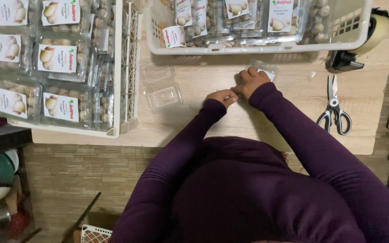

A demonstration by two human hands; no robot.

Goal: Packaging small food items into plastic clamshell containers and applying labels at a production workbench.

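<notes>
Seen from above, over a pale wooden counter (212, 135). Left hand (222, 96) curled, fingers (231, 96) pinched narrow, touching the right hand; nothing visible between them, so cannot tell whether anything was held. Right hand (250, 81) pressed on a small clear plastic box (263, 69), fingers bent over its near edge, just below the white basket (257, 47) of labelled packs. An open clear tray (164, 95) lay near, left of the hands. Scissors (334, 108) well apart to the right, tape dispenser (354, 45) beyond them. Large white crate (119, 67) of packed boxes at far left.
</notes>
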